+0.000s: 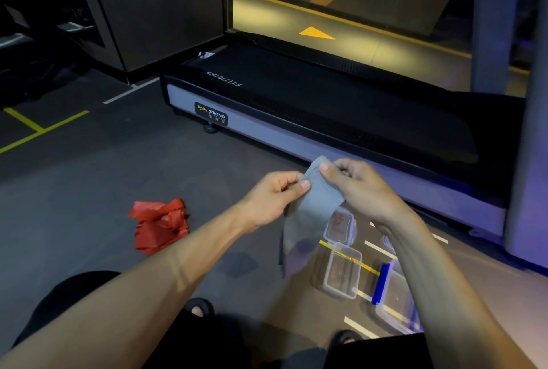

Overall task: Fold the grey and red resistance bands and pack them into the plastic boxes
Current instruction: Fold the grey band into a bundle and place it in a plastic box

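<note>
Head view: left hand point(274, 195) and right hand point(360, 188) both pinching grey band point(314, 208) mid-air above open plastic box point(342, 272). Best keeping edges aligned, folding short enough to fit. Red band point(160, 225) crumpled on floor.

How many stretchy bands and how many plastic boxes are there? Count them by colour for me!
Grey band: 1
Red band: 1
Clear open box: 1
Box with blue latch: 1
Loose clear lid: 1
Total: 5

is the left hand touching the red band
Apart. The head view shows the left hand pinching the grey band, with bare floor between it and the red band.
</note>
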Action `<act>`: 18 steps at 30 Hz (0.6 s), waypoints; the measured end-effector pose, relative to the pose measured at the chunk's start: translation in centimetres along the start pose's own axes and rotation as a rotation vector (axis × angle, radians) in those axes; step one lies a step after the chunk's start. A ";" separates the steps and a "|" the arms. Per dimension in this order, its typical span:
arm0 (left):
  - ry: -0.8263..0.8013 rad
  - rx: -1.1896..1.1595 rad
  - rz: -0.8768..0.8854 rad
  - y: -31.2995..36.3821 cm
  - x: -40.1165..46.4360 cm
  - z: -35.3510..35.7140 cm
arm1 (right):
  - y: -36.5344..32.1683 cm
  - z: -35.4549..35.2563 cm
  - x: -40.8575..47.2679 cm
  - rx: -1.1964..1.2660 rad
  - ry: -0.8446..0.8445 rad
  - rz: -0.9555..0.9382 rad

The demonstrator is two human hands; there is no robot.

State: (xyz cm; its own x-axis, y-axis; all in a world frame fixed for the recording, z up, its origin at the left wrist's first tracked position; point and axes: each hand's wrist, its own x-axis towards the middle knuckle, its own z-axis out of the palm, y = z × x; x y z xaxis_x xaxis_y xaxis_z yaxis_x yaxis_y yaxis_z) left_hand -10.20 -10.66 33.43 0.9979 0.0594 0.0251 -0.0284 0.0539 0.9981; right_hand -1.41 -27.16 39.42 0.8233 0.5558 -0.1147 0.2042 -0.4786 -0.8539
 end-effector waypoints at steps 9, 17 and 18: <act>0.017 0.034 -0.029 -0.3 0.2 -0.5 | 0.3 -0.5 0.1 -0.062 -0.030 -0.012; 0.008 -0.087 -0.049 -0.2 0.1 0.0 | 0.2 -0.7 -0.4 0.019 -0.146 -0.039; 0.000 -0.093 -0.044 -0.1 0.1 0.0 | 0.3 -0.7 -0.4 0.038 -0.133 -0.061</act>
State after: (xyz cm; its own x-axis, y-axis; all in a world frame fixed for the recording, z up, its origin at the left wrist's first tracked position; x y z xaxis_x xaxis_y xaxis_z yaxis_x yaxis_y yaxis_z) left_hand -10.13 -10.61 33.34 0.9983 0.0548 -0.0183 0.0100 0.1485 0.9889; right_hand -1.32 -27.99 39.58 0.7322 0.6693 -0.1264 0.2290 -0.4166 -0.8798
